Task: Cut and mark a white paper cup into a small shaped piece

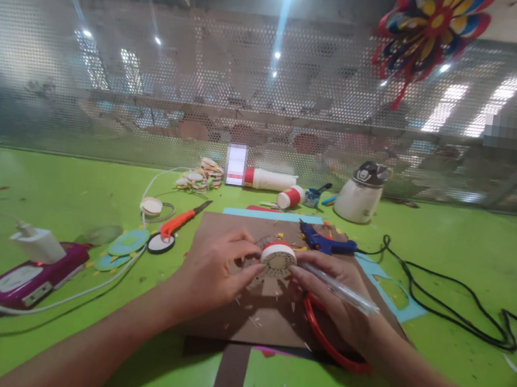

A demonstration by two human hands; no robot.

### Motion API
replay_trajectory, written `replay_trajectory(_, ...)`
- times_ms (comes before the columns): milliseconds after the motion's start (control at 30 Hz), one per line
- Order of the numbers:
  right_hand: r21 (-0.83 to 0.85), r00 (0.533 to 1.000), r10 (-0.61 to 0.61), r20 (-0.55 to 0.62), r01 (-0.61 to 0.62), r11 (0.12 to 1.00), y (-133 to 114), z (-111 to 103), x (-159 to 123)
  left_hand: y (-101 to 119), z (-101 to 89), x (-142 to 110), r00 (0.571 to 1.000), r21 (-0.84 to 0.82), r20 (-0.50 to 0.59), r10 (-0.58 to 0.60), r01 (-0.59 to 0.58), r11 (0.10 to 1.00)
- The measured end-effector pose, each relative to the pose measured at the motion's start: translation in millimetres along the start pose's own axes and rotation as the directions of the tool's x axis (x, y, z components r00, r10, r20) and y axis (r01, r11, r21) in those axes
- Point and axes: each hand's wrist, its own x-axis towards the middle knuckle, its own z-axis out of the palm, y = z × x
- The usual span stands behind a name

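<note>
A short round piece (pixel 278 263), seemingly cut from a paper cup, has a white wall with a red band and a speckled grey face. My left hand (pixel 220 265) pinches its left edge between thumb and fingers. At its right edge are the fingertips of my right hand (pixel 340 293), which also holds a clear-barrelled pen (pixel 345 290) slanting back over the hand. Red-handled scissors (pixel 322 338) lie partly hidden under my right hand, their blades not clearly visible. Beneath everything lies a brown board (pixel 220 230) strewn with small scraps.
Behind the board's right side lies a blue glue gun (pixel 328 241) with a black cord (pixel 445 294). An orange utility knife (pixel 181 221) and a purple power strip (pixel 37 279) are at left. Paper cups (pixel 270 180), a small jar (pixel 312 197) and a white kettle-like bottle (pixel 358 197) stand behind.
</note>
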Motion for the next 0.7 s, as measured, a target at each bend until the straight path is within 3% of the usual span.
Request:
replay_trajectory(400, -0.052, 1.0, -0.017, 0.02, 0.018, 0.999, -9.2, 1.0, -3.2, -3.4, -1.8, 6.7, 0.99, -0.12, 0.058, -0.128, 0.134, 0.984)
replay_trajectory(700, -0.079, 0.999, -0.018, 0.041, 0.022, 0.997, -2.6, -2.4, -3.1, -2.8, -2.5, 7.7, 0.985, -0.13, 0.085, -0.153, 0.163, 0.978)
